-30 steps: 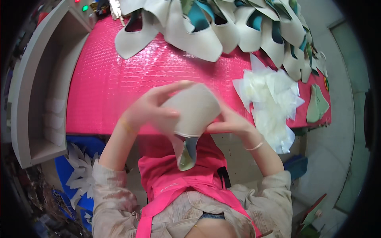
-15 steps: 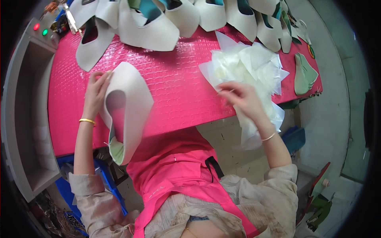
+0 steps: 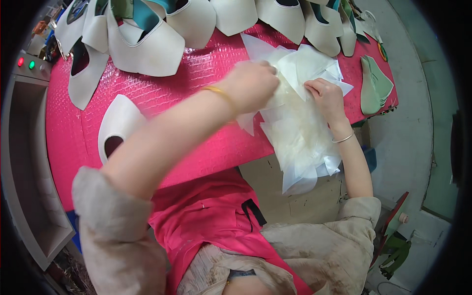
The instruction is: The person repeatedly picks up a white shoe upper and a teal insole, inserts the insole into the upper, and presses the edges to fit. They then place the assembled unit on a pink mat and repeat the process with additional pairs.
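Note:
My left hand (image 3: 254,84) reaches across the table to the left edge of a pile of thin whitish translucent sheets (image 3: 297,132). It is blurred, its fingers curled away from view, so what it holds cannot be made out. At the pile's right side, the fingertips of my right hand (image 3: 328,98) are pinched together on the edge of a pale sheet (image 3: 301,69). A white leather shoe upper (image 3: 120,115) lies on the table at the left, partly covered by my left forearm.
Several white shoe uppers (image 3: 147,54) line the far side of the pink-covered table (image 3: 206,142). A pale green shoe piece (image 3: 376,86) lies at the right edge. To the left stands a grey machine housing (image 3: 37,162) with red and green buttons. The pile hangs over the table's front edge.
The white upper has left my left hand and now lies on the table. My left hand has swung right to the sheets. My right hand has moved right and closed on a sheet.

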